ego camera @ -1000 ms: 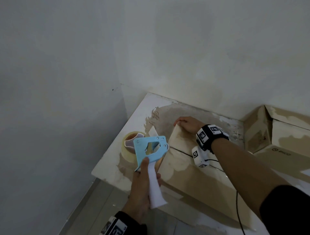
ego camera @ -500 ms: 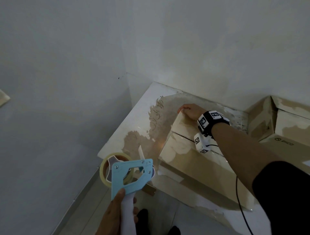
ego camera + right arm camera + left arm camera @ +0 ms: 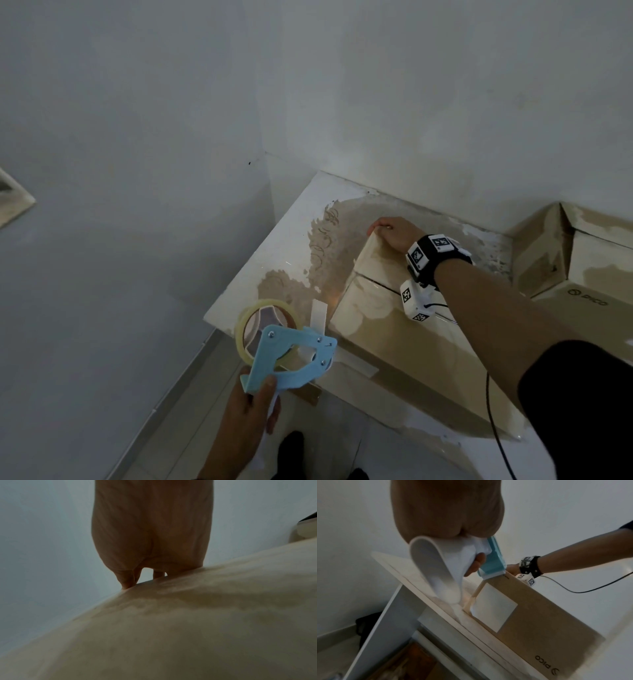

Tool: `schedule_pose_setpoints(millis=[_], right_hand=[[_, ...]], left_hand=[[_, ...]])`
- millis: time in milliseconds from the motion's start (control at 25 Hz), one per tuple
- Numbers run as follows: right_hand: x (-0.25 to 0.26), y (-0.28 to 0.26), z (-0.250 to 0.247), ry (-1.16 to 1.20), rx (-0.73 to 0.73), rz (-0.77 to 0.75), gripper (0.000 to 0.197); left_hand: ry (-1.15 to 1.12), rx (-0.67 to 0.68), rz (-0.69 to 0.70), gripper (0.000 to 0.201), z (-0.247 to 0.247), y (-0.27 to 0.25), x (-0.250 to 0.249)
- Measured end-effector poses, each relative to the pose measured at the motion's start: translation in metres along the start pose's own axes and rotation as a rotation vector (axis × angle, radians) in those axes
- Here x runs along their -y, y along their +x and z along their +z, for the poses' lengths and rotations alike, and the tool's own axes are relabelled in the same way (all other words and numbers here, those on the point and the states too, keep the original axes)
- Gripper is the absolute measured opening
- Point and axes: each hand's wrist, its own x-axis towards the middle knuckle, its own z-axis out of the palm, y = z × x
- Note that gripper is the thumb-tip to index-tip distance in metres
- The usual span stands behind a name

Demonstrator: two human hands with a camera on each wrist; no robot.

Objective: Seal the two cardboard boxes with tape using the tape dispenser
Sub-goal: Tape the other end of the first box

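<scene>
My left hand (image 3: 251,407) grips the white handle of a light blue tape dispenser (image 3: 291,356) that carries a clear tape roll (image 3: 265,323), held off the table's near left corner. In the left wrist view the dispenser (image 3: 493,559) sits at the near top edge of a cardboard box (image 3: 539,615), and a tape strip runs down that box's side. My right hand (image 3: 390,233) rests on the far corner of the same box (image 3: 394,329), fingers curled over its edge. Another cardboard box (image 3: 589,267) stands at the right by the wall.
The boxes lie on a white table (image 3: 294,236) set in a wall corner; its left part is bare with a brown stain. A white label (image 3: 493,608) is on the near box's side. A black cable (image 3: 496,428) hangs from my right wrist. Tiled floor lies below left.
My left hand has pulled the dispenser back from over the box, past the table's near edge. My right hand has stayed on the box's far corner.
</scene>
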Motion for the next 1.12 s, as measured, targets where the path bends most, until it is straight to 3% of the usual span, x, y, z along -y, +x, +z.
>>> schedule_pose_setpoints(millis=[80, 160, 240, 280, 320, 400, 480, 560, 680, 880, 1120], right_hand=[[-0.002, -0.001, 0.000, -0.009, -0.006, 0.006, 0.028], [-0.002, 0.001, 0.001, -0.009, -0.021, 0.011, 0.029], [0.000, 0.002, 0.000, -0.020, -0.022, 0.010, 0.029], [-0.001, 0.003, 0.000, -0.012, -0.026, 0.011, 0.029], [-0.002, 0.003, 0.000, -0.005, -0.031, 0.016, 0.030], [-0.005, 0.002, -0.001, -0.004, -0.035, 0.001, 0.030], [-0.004, 0.000, -0.003, -0.002, -0.038, -0.025, 0.029], [0.001, -0.003, -0.006, -0.034, -0.048, -0.064, 0.030], [0.006, 0.002, -0.009, -0.212, -0.013, -0.147, 0.032], [0.018, -0.004, -0.015, -0.536, 0.174, -0.200, 0.030], [0.040, -0.069, 0.024, -0.664, 0.252, -0.502, 0.027]], left_hand=[[0.109, 0.059, 0.030, 0.073, -0.012, 0.003, 0.001], [0.337, 0.125, 0.010, 0.055, -0.026, 0.003, 0.015], [0.384, 0.078, -0.136, 0.041, -0.043, -0.008, 0.043], [0.364, 0.087, -0.235, 0.045, -0.053, -0.009, 0.066], [0.291, 0.004, -0.324, 0.058, -0.056, -0.010, 0.100], [0.101, -0.028, -0.351, 0.082, -0.063, 0.004, 0.135], [-0.088, -0.114, -0.283, 0.081, -0.052, 0.013, 0.083], [-0.315, -0.081, -0.186, 0.075, -0.017, 0.026, -0.002], [-0.469, -0.034, -0.289, 0.043, 0.037, 0.048, -0.055], [-0.675, -0.075, -0.275, 0.049, 0.065, 0.057, -0.069], [-0.763, -0.044, -0.249, 0.047, 0.065, 0.059, -0.065]])
